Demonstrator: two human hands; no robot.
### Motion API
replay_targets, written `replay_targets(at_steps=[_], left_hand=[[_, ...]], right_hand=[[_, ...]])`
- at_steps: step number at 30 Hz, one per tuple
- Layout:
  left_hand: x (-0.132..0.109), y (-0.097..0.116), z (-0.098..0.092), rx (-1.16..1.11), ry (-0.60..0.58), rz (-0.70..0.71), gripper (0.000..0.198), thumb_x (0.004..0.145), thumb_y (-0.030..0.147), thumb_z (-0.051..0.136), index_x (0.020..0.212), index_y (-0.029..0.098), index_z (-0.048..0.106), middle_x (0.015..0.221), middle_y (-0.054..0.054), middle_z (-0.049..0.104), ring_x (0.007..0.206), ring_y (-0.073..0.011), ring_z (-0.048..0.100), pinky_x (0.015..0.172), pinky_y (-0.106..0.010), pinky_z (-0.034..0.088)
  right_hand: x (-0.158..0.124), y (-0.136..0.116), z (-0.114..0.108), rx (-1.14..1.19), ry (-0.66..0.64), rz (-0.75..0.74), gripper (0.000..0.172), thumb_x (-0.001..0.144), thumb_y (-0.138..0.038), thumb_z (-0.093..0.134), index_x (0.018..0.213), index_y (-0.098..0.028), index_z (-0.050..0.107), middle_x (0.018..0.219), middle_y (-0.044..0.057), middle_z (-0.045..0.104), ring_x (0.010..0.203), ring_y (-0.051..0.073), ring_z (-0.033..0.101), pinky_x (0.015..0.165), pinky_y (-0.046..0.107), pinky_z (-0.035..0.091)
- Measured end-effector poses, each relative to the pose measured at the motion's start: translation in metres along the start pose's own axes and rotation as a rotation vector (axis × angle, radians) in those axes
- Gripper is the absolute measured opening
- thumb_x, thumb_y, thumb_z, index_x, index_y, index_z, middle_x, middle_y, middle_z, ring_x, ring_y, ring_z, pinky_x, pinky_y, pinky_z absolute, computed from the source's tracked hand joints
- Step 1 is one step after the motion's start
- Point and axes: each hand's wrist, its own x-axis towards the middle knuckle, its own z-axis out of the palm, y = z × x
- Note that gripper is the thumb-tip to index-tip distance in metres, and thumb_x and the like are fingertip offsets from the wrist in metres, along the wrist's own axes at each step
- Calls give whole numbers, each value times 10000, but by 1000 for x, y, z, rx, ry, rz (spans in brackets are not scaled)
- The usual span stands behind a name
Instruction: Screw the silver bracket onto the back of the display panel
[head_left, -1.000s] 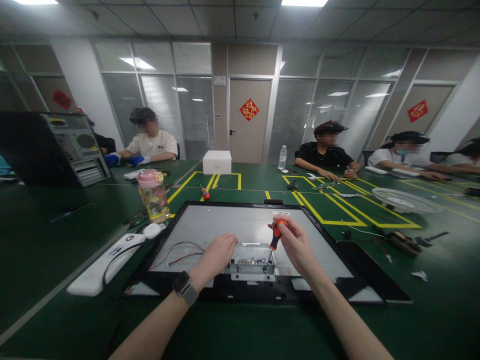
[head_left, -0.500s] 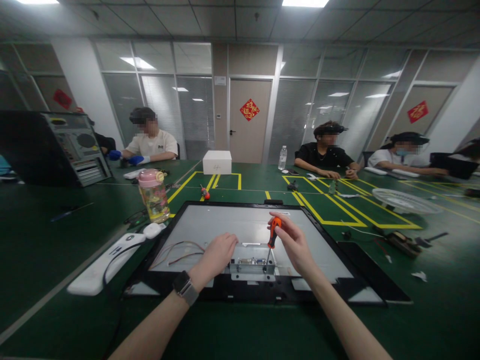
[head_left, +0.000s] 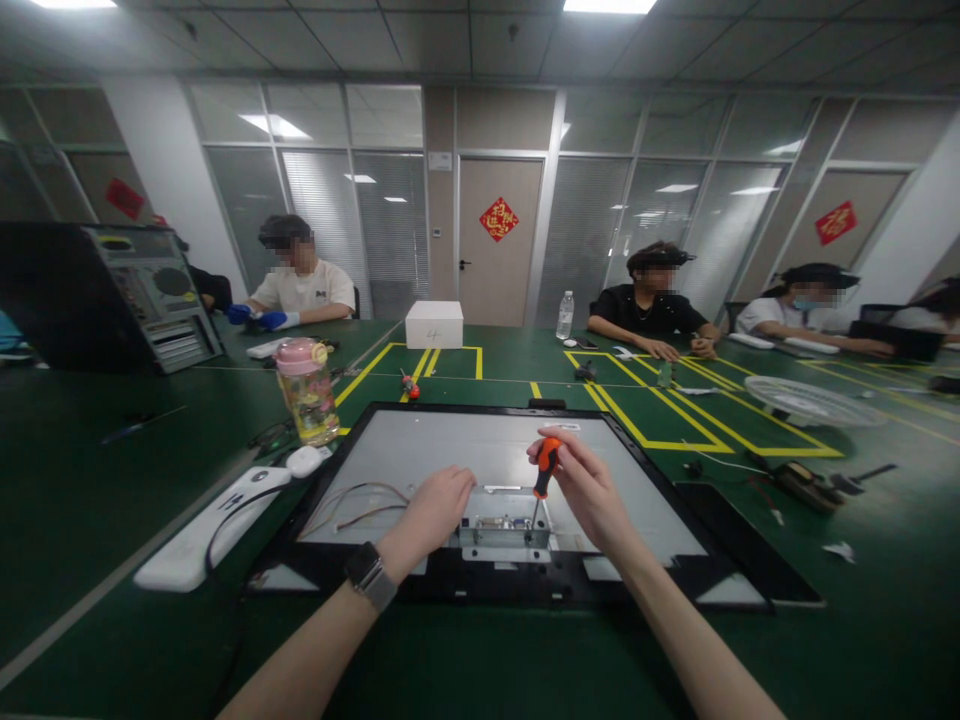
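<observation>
A flat display panel [head_left: 420, 440] lies on the table in front of me, its pale metal back up and a black frame around it. Near its front edge sits a metal bracket [head_left: 504, 540] with a small circuit board [head_left: 502, 523] inside. My left hand [head_left: 435, 508], with a watch on the wrist, is closed at the bracket's upper left corner; its fingertips are partly hidden. In my right hand [head_left: 589, 485] is an orange and black screwdriver [head_left: 549, 466], nearly upright. The screwdriver's tip points down into the right end of the bracket. Thin cables [head_left: 360, 490] lie left of my left hand.
Left of the panel are a pink-lidded bottle [head_left: 307, 395] and a white power strip [head_left: 206, 530]. A white box [head_left: 434, 325] stands behind. A black flat piece [head_left: 750, 545] lies to the right. Several people sit across the table [head_left: 112, 640].
My right hand has shifted its fingers around the screwdriver handle, which sits slightly lower and further left. The left hand stays at the bracket.
</observation>
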Motion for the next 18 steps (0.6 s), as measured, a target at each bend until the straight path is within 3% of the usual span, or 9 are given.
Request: replay_targets(at_steps=[5, 12, 18], left_hand=[[0, -1, 1, -3, 2, -1, 305, 975, 181, 298, 974, 173, 602, 954, -66, 647, 916, -185, 595, 842, -299, 442], [-1, -2, 2, -10, 1, -9, 306, 972, 178, 296, 994, 179, 601, 969, -66, 650, 929, -183, 597, 847, -295, 443], [-1, -1, 0, -9, 1, -2, 306, 972, 177, 300, 986, 171, 606, 955, -67, 650, 925, -188, 596, 855, -303, 443]], right_hand=[[0, 2, -3, -44, 55, -6, 221, 761, -426, 733, 911, -265, 718, 865, 23, 672, 832, 205, 617, 771, 343, 491], [1, -1, -2, -73, 36, 9, 333, 852, -457, 622, 1114, -256, 671, 922, 60, 695, 881, 227, 623, 805, 385, 493], [-1, 1, 2, -4, 57, 5, 251, 777, -425, 719, 969, -265, 701, 885, 26, 667, 832, 206, 623, 743, 337, 499]])
